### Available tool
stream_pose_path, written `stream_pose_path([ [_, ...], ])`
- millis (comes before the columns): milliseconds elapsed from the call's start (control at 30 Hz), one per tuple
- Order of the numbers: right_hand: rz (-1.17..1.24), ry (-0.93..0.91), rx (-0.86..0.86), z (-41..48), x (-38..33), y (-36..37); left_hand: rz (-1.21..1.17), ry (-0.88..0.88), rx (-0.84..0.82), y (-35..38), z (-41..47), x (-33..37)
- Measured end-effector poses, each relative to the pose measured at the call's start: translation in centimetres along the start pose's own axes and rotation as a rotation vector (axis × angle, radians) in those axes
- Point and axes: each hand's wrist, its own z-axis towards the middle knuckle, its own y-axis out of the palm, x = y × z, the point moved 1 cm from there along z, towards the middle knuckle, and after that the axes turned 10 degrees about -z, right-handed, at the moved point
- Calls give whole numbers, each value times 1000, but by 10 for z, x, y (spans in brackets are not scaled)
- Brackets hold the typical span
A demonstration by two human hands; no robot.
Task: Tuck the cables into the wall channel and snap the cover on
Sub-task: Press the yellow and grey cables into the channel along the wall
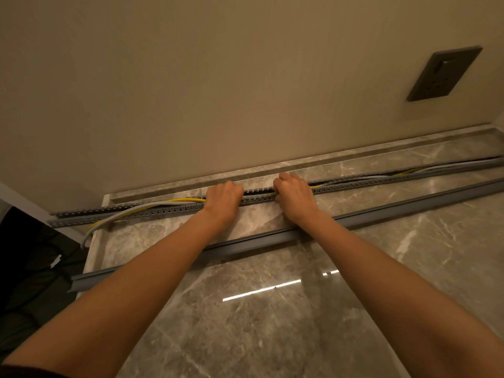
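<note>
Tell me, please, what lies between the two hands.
Only a short stretch of the open channel, as the head view shows.

A grey marble-patterned counter (glossy, with a low raised lip along its back edge) carries a grey slotted channel running near that back edge. Cables lie in the channel and spill over the left edge. A loose grey cover strip lies just in front, roughly parallel.
</note>
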Motion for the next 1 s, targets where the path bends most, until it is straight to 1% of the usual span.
stream_pose_path([
  [167, 2, -32, 6, -1, 0, 1, -110, 47, 11, 4, 6, 23],
  [267, 22, -7, -6, -1, 3, 3, -135, 26, 30, 6, 9, 24],
  [433, 18, -65, -8, -9, 27, 4, -75, 7, 2, -3, 13, 33],
  [567, -25, -69, 71, -16, 51, 6, -67, 22, -1, -7, 18, 47],
  [700, 0, -17, 73, -17, 54, 4, -141, 106, -7, -3, 24, 68],
  [767, -18, -27, 78, -16, 53, 3, -177, 93, 11, 0, 27, 69],
  [800, -46, -43, 54, -14, 54, 4, -183, 86, 23, 1, 28, 69],
  [867, -17, -58, 49, -11, 55, 6, -173, 82, 36, 3, 30, 68],
  [933, -41, -66, 91, -11, 55, 2, -166, 77, 40, 4, 30, 70],
  [1000, -20, -72, 62, -14, 54, -4, -163, 70, 52, 6, 29, 72],
])
